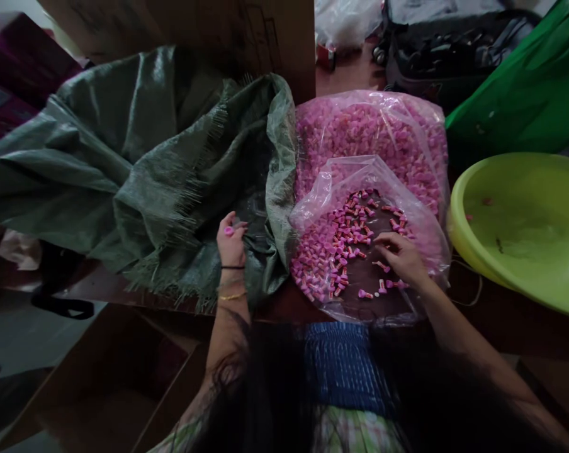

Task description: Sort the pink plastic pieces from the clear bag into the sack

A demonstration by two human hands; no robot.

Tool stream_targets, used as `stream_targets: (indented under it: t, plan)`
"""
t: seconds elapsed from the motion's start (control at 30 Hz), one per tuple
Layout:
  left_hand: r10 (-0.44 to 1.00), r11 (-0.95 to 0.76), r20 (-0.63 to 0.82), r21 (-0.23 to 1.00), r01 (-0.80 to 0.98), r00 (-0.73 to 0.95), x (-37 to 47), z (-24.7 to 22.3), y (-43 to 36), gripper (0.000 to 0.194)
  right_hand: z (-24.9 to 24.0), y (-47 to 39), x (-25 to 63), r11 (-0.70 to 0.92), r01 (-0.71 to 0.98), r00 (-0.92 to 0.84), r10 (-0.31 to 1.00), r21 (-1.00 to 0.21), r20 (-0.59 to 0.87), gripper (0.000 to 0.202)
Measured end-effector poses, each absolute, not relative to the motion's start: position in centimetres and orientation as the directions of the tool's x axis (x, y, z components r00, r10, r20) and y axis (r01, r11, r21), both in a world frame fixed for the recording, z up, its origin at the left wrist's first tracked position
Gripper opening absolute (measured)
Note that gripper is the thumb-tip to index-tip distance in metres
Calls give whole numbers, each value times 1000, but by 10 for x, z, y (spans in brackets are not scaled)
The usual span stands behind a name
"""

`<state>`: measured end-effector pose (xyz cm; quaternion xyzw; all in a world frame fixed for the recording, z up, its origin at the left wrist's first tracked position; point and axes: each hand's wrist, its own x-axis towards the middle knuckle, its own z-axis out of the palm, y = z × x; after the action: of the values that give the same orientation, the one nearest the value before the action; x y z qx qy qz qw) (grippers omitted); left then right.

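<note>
"Pieces [315, 261], small and pink: where are they?"

"Most loose ones lie right of centre in the frame, heaped toward the left of the clear plastic [360, 165] and thinning out to the right. Above them in the frame, more pink is packed tight under plastic."

"And the hands?"

"The left hand [231, 242], near the middle of the frame, is bent round one piece [228, 231], held near the fingertips, by the folds of the green sack [166, 170]. The right hand [402, 258] is curled over the scattered ones, thumb and finger close together. I can't tell whether it grips one."

"What could go wrong?"

"That left hold looks slight, so I'd judge a loosened finger could drop the piece into the sack's dark folds, where it would be hard to spot. On the right, a tug on the thin plastic might send strays over the near edge of the table [279, 305], since a few lie toward it."

"How do they look?"

"Flared pink head, narrower stem, many with a reddish band. Loose ones point every way; in the heap they overlap thickly. The light is dim, and any marks are too small to read."
</note>
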<state>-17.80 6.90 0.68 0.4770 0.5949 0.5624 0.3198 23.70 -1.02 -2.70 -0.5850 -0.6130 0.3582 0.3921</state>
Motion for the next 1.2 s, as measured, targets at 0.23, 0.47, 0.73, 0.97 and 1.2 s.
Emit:
stream_targets:
  t: [0.23,0.47,0.73,0.97,1.2]
  plan:
    - [908,312,-217,921,-233,359,-91,47,-16,49,-28,-13,207,191,604,-208,975,-774,78,27]
    - [854,373,-236,899,-228,464,-19,10,-28,42,22,-31,176,214,286,-137,974,-934,181,18]
    - [900,71,-97,994,77,425,-34,12,-20,35,4,-47,165,476,522,-396,870,-707,293,30]
    - [737,42,-92,995,90,670,-32,26,-30,34,4,-28,201,497,416,-569,796,-761,209,25]
    - [989,21,-19,1000,14,-145,-146,45,34,22,-51,-12,262,241,895,-162,960,-376,230,31]
